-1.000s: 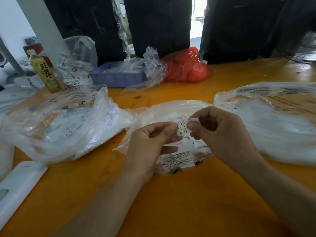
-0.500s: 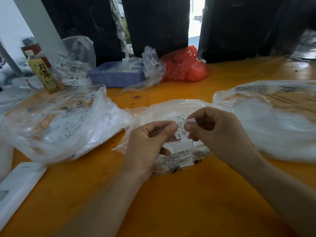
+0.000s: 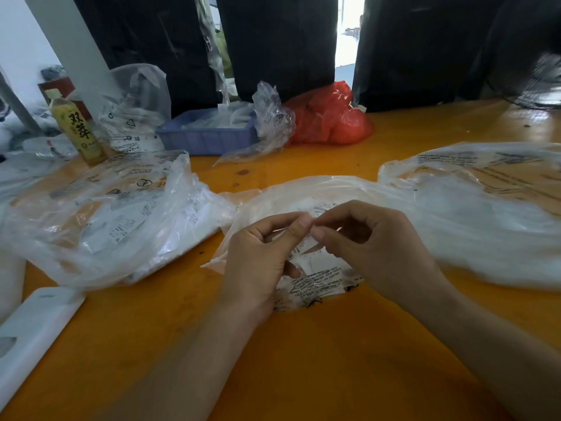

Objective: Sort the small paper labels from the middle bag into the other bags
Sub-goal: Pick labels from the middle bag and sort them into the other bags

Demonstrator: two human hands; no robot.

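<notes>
While both hands work over the orange table (image 3: 303, 360), the left hand (image 3: 258, 262) and right hand (image 3: 373, 247) meet thumb-tip to fingertip, each pinching a small paper label (image 3: 306, 246) between them, fingers curled and closed on it, just above the middle bag (image 3: 321, 284); the label is thin and largely hidden by the fingers, so whether one or several are held cannot be told; risk noted: two stuck labels could pass as one and land in the wrong bag. Loose labels lie under the hands in the bag's open mouth; a careless lift may drag them onto the table. Beyond, the left bag (image 3: 115, 220) and right bag (image 3: 485, 214) look alike; misreading the printed size would misfile it; the fan (image 3: 543, 83) at far right could scatter paper.
</notes>
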